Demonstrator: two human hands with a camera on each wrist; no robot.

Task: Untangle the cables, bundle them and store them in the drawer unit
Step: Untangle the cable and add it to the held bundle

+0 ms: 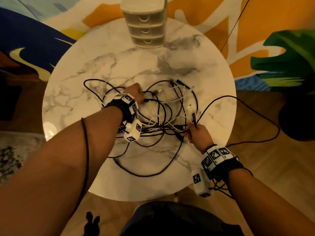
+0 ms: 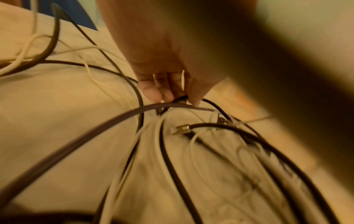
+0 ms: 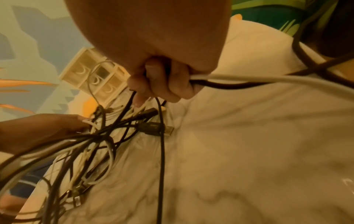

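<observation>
A tangle of black, dark red and white cables (image 1: 163,109) lies in the middle of the round marble table (image 1: 81,68). My left hand (image 1: 136,92) reaches into the pile's left side; in the left wrist view my left hand (image 2: 172,91) pinches a dark cable (image 2: 180,98) between fingertips and thumb. My right hand (image 1: 196,133) grips cables at the pile's near right edge; in the right wrist view my right hand (image 3: 162,81) is curled round a black cable (image 3: 162,151) and a white cable (image 3: 268,80). The cream drawer unit (image 1: 146,26) stands at the table's far edge, its drawers closed.
A black cable (image 1: 265,116) loops off the table's right edge over the wooden floor. A dark plant pot (image 1: 298,120) with green leaves stands at the right. A colourful rug lies beyond the table. A USB plug (image 3: 153,128) lies in the tangle.
</observation>
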